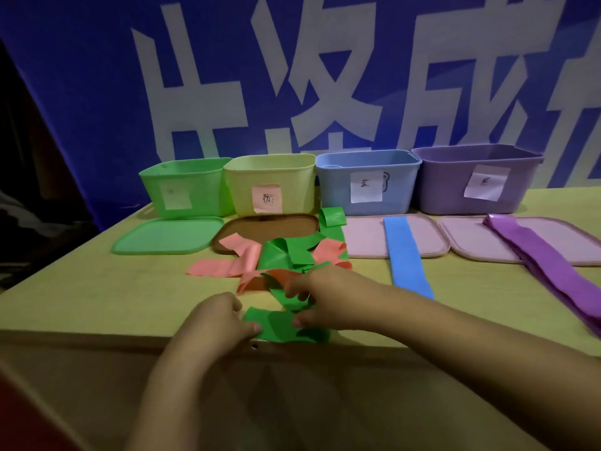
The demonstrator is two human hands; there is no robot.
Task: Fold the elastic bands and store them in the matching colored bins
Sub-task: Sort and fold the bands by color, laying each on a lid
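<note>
At the near edge of the bench (81, 288), both hands pinch the green band (283, 327), left hand (218, 320) on its left end, right hand (322, 297) beside it; I would crease flat and draw it free of the pink band (221, 266) before reaching for the green bin (185, 190), 1 of 4.

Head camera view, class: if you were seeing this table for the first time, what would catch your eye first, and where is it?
First, the two hands at the near edge: the left hand and right hand both pinch a green band. Behind them lies a tangle of that band with pink bands. Along the back stand four bins in a row: green bin, yellow bin, blue bin, purple bin.
</note>
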